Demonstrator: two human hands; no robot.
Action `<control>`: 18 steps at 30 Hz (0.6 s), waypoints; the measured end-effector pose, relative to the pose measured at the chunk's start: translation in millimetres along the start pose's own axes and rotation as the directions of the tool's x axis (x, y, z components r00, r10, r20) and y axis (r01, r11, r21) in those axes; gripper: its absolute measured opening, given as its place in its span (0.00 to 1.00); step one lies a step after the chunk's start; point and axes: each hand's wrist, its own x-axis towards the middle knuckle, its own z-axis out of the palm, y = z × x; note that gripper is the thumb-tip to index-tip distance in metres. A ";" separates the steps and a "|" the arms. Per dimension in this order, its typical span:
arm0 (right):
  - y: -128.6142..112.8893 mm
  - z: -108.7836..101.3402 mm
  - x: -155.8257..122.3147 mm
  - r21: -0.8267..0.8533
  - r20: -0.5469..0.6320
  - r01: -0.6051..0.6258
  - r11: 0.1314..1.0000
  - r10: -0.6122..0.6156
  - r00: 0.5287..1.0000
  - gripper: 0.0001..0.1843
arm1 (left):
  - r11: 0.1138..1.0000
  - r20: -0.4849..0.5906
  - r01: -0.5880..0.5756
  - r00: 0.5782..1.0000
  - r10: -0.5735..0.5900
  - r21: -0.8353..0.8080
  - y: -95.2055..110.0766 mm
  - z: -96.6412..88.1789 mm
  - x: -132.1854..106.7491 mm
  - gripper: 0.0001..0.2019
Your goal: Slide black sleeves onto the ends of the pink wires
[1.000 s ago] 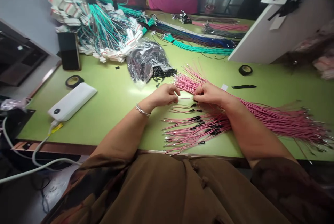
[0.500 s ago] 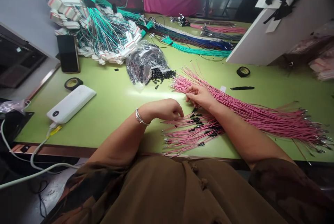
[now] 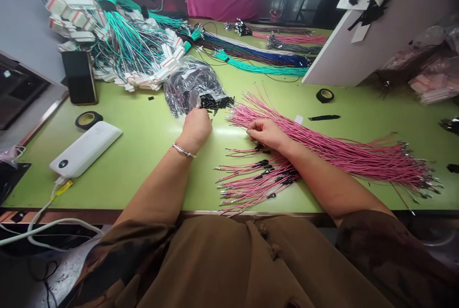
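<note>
My left hand [image 3: 197,128] reaches to the pile of small black connector housings [image 3: 217,102] at the mouth of a clear plastic bag [image 3: 191,83]. Its fingers are turned away and mostly hidden. My right hand [image 3: 266,134] rests at the near edge of a large bundle of pink wires [image 3: 315,155], with thumb and fingers pinched at a pink wire near its end. Below that hand lies a group of pink wires with black housings [image 3: 263,174], their metal-tipped ends pointing left. Part of this group is hidden under my right forearm.
To the left are a white power bank [image 3: 86,149] with a cable, a tape roll [image 3: 88,119] and a phone [image 3: 79,77]. Green wires with white connectors [image 3: 132,35] pile up behind. A cutter blade [image 3: 324,117], another tape roll [image 3: 325,95] and a white panel [image 3: 337,49] stand right.
My left hand has moved up and left from the near pink wires to the black housings. The right hand stays at the bundle's edge. The whole view has shifted slightly.
</note>
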 end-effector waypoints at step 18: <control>-2.9 -3.5 -4.1 0.009 0.022 0.043 0.999 -0.043 0.999 0.09 | 0.021 0.299 0.300 0.942 0.150 -0.954 35.7 -4.2 -26.2 0.02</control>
